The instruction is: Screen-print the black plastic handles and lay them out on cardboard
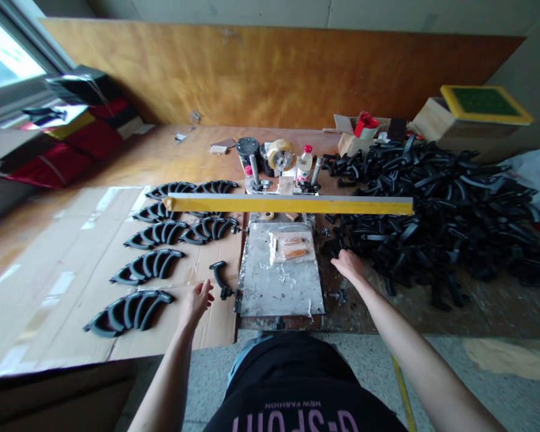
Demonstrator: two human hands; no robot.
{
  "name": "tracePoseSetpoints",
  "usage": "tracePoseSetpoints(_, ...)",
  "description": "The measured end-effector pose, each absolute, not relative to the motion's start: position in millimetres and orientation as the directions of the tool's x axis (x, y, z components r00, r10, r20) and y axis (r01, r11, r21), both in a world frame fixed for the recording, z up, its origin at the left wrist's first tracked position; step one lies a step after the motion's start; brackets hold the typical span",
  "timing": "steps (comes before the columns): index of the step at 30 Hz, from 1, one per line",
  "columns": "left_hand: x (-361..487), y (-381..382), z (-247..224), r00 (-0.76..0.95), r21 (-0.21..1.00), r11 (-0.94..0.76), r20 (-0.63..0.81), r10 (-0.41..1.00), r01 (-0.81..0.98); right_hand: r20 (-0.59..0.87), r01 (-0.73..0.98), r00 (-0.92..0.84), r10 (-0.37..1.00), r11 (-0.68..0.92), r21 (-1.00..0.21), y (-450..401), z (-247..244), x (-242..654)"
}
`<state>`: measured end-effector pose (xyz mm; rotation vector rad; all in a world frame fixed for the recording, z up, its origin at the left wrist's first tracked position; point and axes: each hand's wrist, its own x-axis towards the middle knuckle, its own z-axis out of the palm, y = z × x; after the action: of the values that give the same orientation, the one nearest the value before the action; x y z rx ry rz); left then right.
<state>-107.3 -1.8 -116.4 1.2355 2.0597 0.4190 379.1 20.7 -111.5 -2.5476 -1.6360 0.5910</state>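
Observation:
My left hand (197,303) hovers over the cardboard with its fingers loosely apart and nothing in them. Just beyond its fingertips lies a single black curved plastic handle (220,277), apart from the others. Further left, several rows of matching curved handles (137,315) lie nested in fans on the cardboard. At the left edge of a large heap of black handles (405,234), my right hand (348,266) has its fingers closed around one black handle (337,243), partly hidden by the hand. Between my hands is a metal plate (261,282) with a bagged pad and orange-brown pieces (293,253) on it.
A yellow-and-grey bar (292,205) spans above the plate's far end. Behind it stand a dark tub (248,153), a tape roll (282,156) and a red-capped bottle (305,163). Boxes (468,123) stand back right; red and black stacks (81,138) sit by the window.

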Motion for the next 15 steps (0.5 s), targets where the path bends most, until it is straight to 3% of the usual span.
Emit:
tracePoseSetpoints(3,-99.0,4.1,-96.8,-0.312,0.727,0.48,-0.368,0.876,0.491,-0.182,0.713,0.389,0.903,-0.42,-0.561,27.6,-101.3,391.3)
tracePoseSetpoints(6,-79.5,18.1,-69.8,-0.287,0.833,0.397,-0.301,0.909,0.385,0.081,0.69,0.184,0.98,-0.07,-0.721,39.3,-86.2,366.9)
tracePoseSetpoints(8,-60.8,32.2,-47.5,-0.249,0.883,0.31,-0.231,0.941,0.352,0.25,0.702,-0.054,0.967,0.215,-0.679,48.2,-78.5,335.4)
tracePoseSetpoints(10,-40.2,46.9,-22.1,-0.209,0.923,0.21,-0.147,0.967,0.322,0.322,0.682,-0.272,0.907,0.418,-0.601,55.7,-76.0,304.7)
tracePoseSetpoints(12,-20.3,59.7,5.4,-0.181,0.956,0.098,-0.048,0.982,0.278,0.331,0.665,-0.415,0.847,0.531,-0.525,60.7,-77.9,283.4)
tracePoseSetpoints(15,4.2,73.1,44.6,-0.196,0.98,-0.09,0.125,0.973,0.177,0.321,0.685,-0.488,0.812,0.584,-0.435,63.5,-82.5,272.2)
